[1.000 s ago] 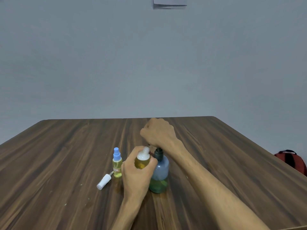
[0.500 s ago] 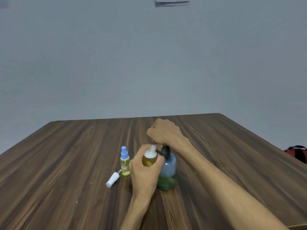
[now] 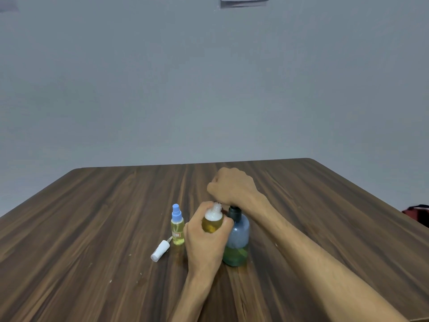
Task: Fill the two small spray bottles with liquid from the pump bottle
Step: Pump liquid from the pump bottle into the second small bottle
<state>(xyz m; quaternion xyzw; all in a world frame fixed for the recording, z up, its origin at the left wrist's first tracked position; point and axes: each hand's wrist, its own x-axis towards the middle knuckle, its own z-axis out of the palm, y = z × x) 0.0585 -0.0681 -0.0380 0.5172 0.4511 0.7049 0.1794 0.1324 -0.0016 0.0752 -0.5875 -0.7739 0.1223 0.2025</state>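
My left hand (image 3: 204,242) grips a small open spray bottle (image 3: 212,223) of yellow liquid with white foam at its neck, held up against the pump bottle (image 3: 238,240). That pump bottle is bluish, with green liquid in its lower part, and stands on the wooden table (image 3: 92,228). My right hand (image 3: 232,187) is closed as a fist over the pump head, hiding it. A second small spray bottle (image 3: 177,226) with a blue sprayer and yellow liquid stands to the left. A white sprayer cap (image 3: 160,250) lies beside it on the table.
A red and black bag (image 3: 417,216) sits beyond the table's right edge. A plain grey wall rises behind the table, with papers (image 3: 243,2) pinned at the top.
The view has shifted slightly, so the bottles and hands sit a little further right in the frame. Both hands keep the same grips.
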